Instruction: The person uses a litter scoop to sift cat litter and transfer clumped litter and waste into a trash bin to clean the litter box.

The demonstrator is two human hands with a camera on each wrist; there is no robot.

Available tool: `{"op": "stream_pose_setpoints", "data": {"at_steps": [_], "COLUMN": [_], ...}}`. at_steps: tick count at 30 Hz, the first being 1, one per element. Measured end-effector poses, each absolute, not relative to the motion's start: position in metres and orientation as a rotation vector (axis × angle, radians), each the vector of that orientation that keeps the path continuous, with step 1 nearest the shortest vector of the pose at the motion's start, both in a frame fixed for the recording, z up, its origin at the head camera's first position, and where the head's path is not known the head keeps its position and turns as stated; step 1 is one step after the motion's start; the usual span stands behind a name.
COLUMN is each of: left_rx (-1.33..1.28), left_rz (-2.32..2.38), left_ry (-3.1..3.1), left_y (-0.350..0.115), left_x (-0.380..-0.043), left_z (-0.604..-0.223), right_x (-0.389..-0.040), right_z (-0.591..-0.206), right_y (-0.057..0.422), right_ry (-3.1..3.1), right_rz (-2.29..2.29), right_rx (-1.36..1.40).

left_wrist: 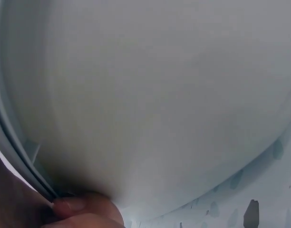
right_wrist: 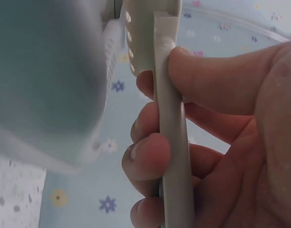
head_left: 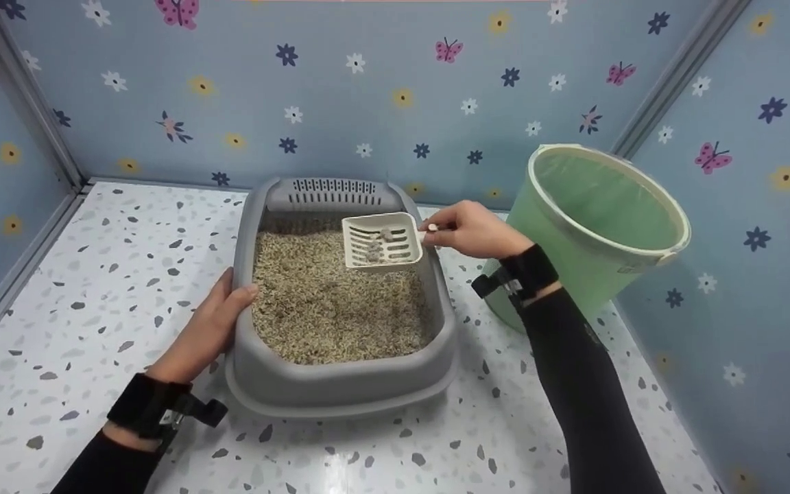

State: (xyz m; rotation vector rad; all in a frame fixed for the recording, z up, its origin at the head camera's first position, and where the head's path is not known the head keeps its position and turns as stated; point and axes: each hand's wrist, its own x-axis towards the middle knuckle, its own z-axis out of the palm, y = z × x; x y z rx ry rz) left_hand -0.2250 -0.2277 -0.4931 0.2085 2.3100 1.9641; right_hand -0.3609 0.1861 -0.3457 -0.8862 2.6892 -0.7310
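A grey litter box (head_left: pixel 340 387) stands on the floor, filled with tan, grainy litter (head_left: pixel 326 309). At its left side, my left hand (head_left: pixel 206 322) grips the rim, thumb on top and the other fingers outside. In the left wrist view the box's smooth wall (left_wrist: pixel 160 95) takes up most of the picture, with fingertips (left_wrist: pixel 88 206) at its edge. My right hand (head_left: pixel 474 230) holds a cream slotted litter scoop (head_left: pixel 361 223) above the right back part of the box. Several greyish clumps (head_left: pixel 374 250) lie in the scoop. Fingers and thumb wrap its handle (right_wrist: pixel 174 142) in the right wrist view.
A green bin (head_left: pixel 587 267) with a cream rim stands right of the box, open at the top, close to my right wrist. Flower-patterned walls (head_left: pixel 340 103) enclose the back and both sides. The floor (head_left: pixel 93 274) is white with grey specks.
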Motion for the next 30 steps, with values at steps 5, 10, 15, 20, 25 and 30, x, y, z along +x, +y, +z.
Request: {"op": "stream_pose_setpoints", "data": {"at_steps": [5, 10, 15, 20, 25, 30], "left_rx": [0.215, 0.218, 0.236, 0.208, 0.214, 0.209], "left_rz": [1.969, 1.975, 2.019, 1.997, 1.973, 1.972], "left_ry": [2.318, 2.315, 2.265, 2.282, 2.288, 2.292], "left_y": [-0.228, -0.228, -0.228, -0.229, -0.227, -0.228], "left_x": [-0.226, -0.226, -0.227, -0.224, -0.225, -0.226], "left_z": [-0.493, -0.494, -0.495, -0.496, -0.497, -0.497], "right_x": [-0.357, -0.358, -0.357, -0.36, -0.356, -0.351], "right_z": [-0.344, -0.342, -0.342, -0.348, -0.348, -0.345], "right_y": [0.181, 0.181, 0.187, 0.191, 0.202, 0.185], "right_ry": [2.625, 2.658, 2.638, 2.605, 2.63, 2.567], "right_rz": [-0.734, -0.711, -0.689, -0.744, -0.737, -0.784], "right_rx": [-0.937, -0.953, -0.959, -0.959, -0.897, -0.977]}}
